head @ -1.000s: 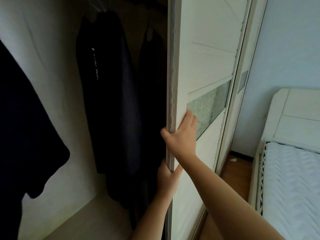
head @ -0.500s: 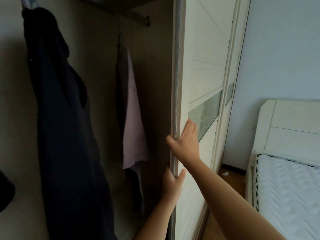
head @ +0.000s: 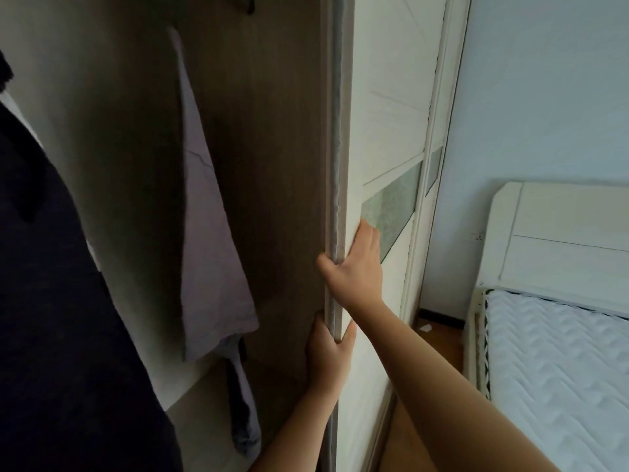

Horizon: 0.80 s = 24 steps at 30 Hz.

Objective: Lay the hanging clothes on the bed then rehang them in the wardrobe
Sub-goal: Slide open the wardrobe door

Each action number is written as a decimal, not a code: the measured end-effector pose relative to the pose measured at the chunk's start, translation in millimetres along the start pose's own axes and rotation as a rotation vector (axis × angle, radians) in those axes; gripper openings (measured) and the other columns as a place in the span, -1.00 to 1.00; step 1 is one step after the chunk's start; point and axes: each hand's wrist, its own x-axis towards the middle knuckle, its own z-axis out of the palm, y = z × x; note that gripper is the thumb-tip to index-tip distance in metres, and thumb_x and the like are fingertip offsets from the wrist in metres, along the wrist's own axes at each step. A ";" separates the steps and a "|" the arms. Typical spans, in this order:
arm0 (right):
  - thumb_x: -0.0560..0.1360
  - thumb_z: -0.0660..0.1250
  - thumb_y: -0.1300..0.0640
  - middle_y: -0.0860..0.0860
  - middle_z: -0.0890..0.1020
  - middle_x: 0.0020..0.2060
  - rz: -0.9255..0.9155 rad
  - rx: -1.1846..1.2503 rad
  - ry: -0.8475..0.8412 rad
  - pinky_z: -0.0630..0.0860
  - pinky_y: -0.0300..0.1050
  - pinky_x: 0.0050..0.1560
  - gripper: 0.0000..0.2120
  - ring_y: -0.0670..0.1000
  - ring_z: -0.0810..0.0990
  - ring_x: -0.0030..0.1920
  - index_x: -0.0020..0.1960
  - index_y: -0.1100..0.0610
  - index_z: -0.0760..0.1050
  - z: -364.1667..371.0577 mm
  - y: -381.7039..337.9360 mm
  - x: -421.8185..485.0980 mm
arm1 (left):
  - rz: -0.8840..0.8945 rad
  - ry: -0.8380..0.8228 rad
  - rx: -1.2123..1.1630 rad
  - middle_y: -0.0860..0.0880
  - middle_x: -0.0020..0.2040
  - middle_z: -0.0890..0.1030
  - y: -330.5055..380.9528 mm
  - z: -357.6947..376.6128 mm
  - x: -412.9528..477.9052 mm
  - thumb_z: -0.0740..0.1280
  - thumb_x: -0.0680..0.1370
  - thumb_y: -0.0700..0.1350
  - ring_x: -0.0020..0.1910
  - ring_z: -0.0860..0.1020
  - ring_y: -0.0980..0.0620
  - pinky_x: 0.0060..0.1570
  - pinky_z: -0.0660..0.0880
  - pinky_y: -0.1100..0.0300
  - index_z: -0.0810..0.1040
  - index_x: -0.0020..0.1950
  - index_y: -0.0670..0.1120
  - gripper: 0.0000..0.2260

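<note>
The white sliding wardrobe door [head: 384,131] stands upright in the middle of the view. Both my hands grip its left edge: my right hand [head: 354,270] higher, my left hand [head: 328,352] just below it. Inside the wardrobe hangs a pale pink garment [head: 211,240] with a grey piece [head: 246,413] dangling under it. A dark navy garment [head: 58,301] hangs at the near left and fills that side. The bed [head: 558,362] with a white quilted mattress lies at the right.
A brown inner wardrobe panel [head: 272,165] sits just left of the door edge. The white headboard [head: 561,240] stands against the pale blue wall [head: 544,80]. A strip of wooden floor [head: 439,345] runs between wardrobe and bed.
The door has slid right with both hands on its edge, uncovering the pink garment and the brown panel. The dark garments have shifted toward the left of the view.
</note>
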 end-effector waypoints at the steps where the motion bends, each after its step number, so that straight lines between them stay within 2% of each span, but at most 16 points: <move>1: 0.33 0.37 -0.08 0.05 0.32 0.23 0.001 0.009 0.003 0.49 0.08 0.16 -0.28 0.07 0.39 0.21 0.36 0.12 0.14 -0.4 -0.5 0.3 | 0.007 0.001 0.006 -0.23 0.11 0.59 0.5 0.0 0.0 0.41 0.43 -0.04 0.14 0.56 -0.13 0.13 0.51 -0.02 0.45 0.23 -0.25 -0.54; 3: 0.33 0.37 -0.08 0.05 0.33 0.22 0.006 0.015 0.000 0.49 0.08 0.16 -0.28 0.06 0.39 0.20 0.36 0.12 0.15 -1.3 -1.6 -0.8 | -0.001 -0.014 0.012 -0.22 0.11 0.59 0.1 -0.3 -0.3 0.40 0.44 -0.01 0.13 0.56 -0.13 0.12 0.51 -0.01 0.44 0.23 -0.23 -0.54; 6: 0.35 0.36 -0.07 0.06 0.33 0.24 0.013 0.007 -0.020 0.49 0.09 0.16 -0.27 0.08 0.40 0.21 0.38 0.13 0.13 -4.1 -4.4 -1.7 | -0.038 -0.061 -0.006 -0.19 0.21 0.54 3.0 -3.1 -0.4 0.38 0.44 0.02 0.23 0.51 -0.11 0.21 0.47 -0.01 0.38 0.31 -0.20 -0.48; 9: 0.39 0.34 -0.08 0.08 0.27 0.34 0.019 -0.010 -0.059 0.47 0.09 0.21 -0.24 0.11 0.37 0.30 0.44 0.13 0.06 -10.2 -7.9 -3.9 | -0.109 -0.188 0.049 -0.17 0.40 0.36 8.0 -10.7 -5.9 0.31 0.50 0.02 0.38 0.35 -0.11 0.34 0.34 0.04 0.20 0.43 -0.18 -0.41; 11: 0.42 0.32 -0.08 0.10 0.26 0.38 0.050 -0.043 -0.117 0.45 0.09 0.24 -0.24 0.13 0.36 0.33 0.46 0.13 0.04 -13.3 -7.8 -9.7 | -0.127 -0.247 0.114 -0.14 0.45 0.28 7.4 -23.2 -18.1 0.26 0.53 0.00 0.41 0.29 -0.09 0.36 0.30 0.08 0.13 0.46 -0.15 -0.42; 14: 0.47 0.30 -0.02 0.15 0.38 0.28 0.147 0.007 -0.185 0.49 0.02 0.12 -0.43 0.16 0.45 0.24 0.37 0.18 0.18 -15.9 -6.5 -39.7 | -0.079 -0.247 0.057 -0.05 0.36 0.40 1.4 -59.4 -44.2 0.30 0.51 -0.08 0.32 0.40 0.03 0.27 0.39 0.18 0.23 0.41 -0.10 -0.50; 17: 0.51 0.25 0.09 0.10 0.32 0.38 0.241 0.136 -0.159 0.41 -0.02 0.22 -0.50 0.12 0.39 0.33 0.40 0.13 0.20 -15.9 -7.7 -89.6 | 0.043 -0.191 0.089 0.14 0.16 0.44 0.0 -113.7 -75.5 0.30 0.51 -0.12 0.17 0.43 0.22 0.06 0.36 0.48 0.35 0.30 -0.05 -0.64; 19: 0.52 0.23 0.15 0.10 0.36 0.35 0.296 0.240 -0.159 0.44 -0.05 0.17 -0.57 0.11 0.42 0.31 0.36 0.15 0.27 -14.2 -13.5 -123.5 | 0.123 -0.123 0.150 0.17 0.06 0.48 -0.7 -151.6 -98.6 0.30 0.51 -0.13 0.04 0.46 0.34 -0.03 0.37 0.53 0.44 0.20 -0.03 -0.74; 22: 0.50 0.22 0.22 0.10 0.53 0.14 0.296 0.338 -0.188 0.48 -0.01 0.10 -0.71 0.05 0.51 0.13 0.22 0.17 0.42 -10.8 -34.9 -165.3 | 0.173 -0.001 0.174 0.22 -0.05 0.52 0.6 -208.7 -137.1 0.28 0.47 -0.03 0.00 0.48 0.37 -0.01 0.41 0.50 0.51 0.06 0.01 -0.82; 24: 0.50 0.21 0.25 0.02 0.57 -0.04 0.226 0.377 -0.236 0.43 -0.16 -0.05 -0.79 -0.03 0.52 -0.01 0.11 0.15 0.49 -10.5 -59.0 -187.6 | 0.187 0.117 0.178 0.21 -0.07 0.56 3.8 -246.6 -165.2 0.18 0.40 0.11 0.02 0.50 0.33 -0.03 0.39 0.52 0.50 -0.01 0.07 -0.76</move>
